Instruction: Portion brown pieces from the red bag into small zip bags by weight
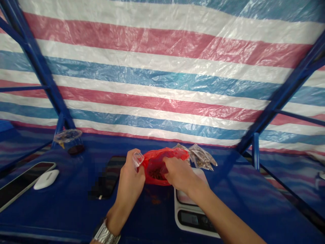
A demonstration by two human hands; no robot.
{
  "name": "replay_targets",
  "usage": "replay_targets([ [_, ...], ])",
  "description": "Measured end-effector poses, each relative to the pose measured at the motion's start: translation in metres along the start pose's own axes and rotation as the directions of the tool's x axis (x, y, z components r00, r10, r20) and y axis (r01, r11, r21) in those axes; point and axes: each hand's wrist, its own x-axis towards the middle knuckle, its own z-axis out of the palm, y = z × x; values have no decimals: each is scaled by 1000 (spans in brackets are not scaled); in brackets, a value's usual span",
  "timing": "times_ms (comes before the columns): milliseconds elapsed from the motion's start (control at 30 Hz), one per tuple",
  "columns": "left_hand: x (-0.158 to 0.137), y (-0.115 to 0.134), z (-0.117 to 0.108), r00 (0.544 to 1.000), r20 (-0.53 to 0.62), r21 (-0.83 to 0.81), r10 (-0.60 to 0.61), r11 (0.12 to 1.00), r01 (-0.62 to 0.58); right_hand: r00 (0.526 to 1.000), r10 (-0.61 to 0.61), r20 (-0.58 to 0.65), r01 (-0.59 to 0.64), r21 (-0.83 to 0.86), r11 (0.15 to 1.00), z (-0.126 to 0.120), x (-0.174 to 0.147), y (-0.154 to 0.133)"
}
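A red plastic bag (167, 154) stands with its mouth open on the blue table, with small brown dried bits (156, 174) at the bottom. My left hand (132, 178) is closed at the bag's left edge, and a small clear plastic bag (138, 159) sticks out of its fingers. Reaching into the bag's mouth from the right, my right hand (180, 174) has curled fingers. Their tips are partly hidden, and what they hold cannot be made out. A white digital scale (179, 213) lies under my right forearm, its pan partly covered.
Several filled clear packets (201, 156) lie behind the scale. To the left are a black phone (113, 178), another phone (22, 181), a white earbud case (46, 179) and a lidded plastic cup (75, 144) with dark liquid. Blue metal bars (43, 71) and striped sheeting (162, 67) stand behind.
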Motion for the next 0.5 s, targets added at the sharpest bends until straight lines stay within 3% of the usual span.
replay_targets([
  [133, 3, -10, 6, 1000, 27, -185, 6, 983, -1, 996, -85, -37, 86, 48, 995, 3, 3, -6],
  [233, 6, -13, 8, 1000, 25, -234, 9, 972, -3, 979, -194, -66, 198, 58, 979, 5, 5, -10],
  [500, 8, -14, 3, 988, -70, -14, 140, 990, -141, 995, -81, -66, 83, 33, 996, 5, 7, -6],
])
